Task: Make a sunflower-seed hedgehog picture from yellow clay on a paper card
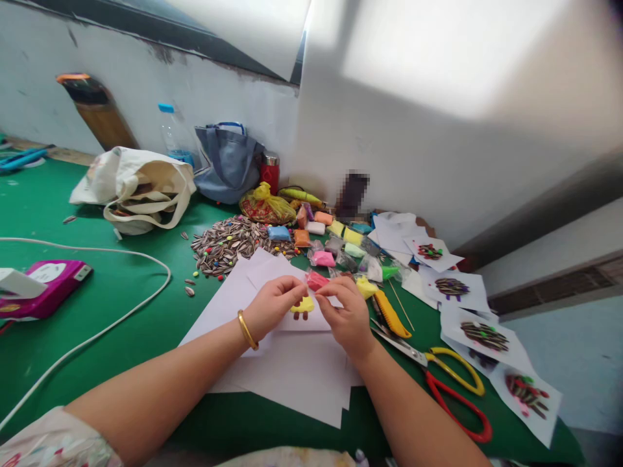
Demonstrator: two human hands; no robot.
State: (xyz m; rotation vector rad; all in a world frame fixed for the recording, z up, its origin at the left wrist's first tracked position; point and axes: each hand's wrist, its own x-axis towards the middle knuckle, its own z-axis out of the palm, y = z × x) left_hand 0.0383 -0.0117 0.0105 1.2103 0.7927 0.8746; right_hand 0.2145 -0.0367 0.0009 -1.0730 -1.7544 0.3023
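Observation:
My left hand point(277, 301), with a gold bangle point(248, 331) on the wrist, is closed in a pinch above white paper point(292, 370). Close beside it, my right hand point(348, 311) also pinches, thumb against fingers. Whatever lies between the fingertips is too small or hidden to name. Under the hands, a yellow clay shape point(305, 305) with small brown pieces point(300, 316) below it is stuck on the paper. A red clay packet point(317, 280) shows just behind the fingertips.
Sunflower seeds point(233, 243) lie heaped behind the paper, near clay packets point(324, 259). To the right are scissors point(413, 353), a yellow utility knife point(390, 314) and seed-decorated papers point(487, 334). A white cable point(163, 263), cloth bag point(131, 188) and purple box point(48, 285) are left.

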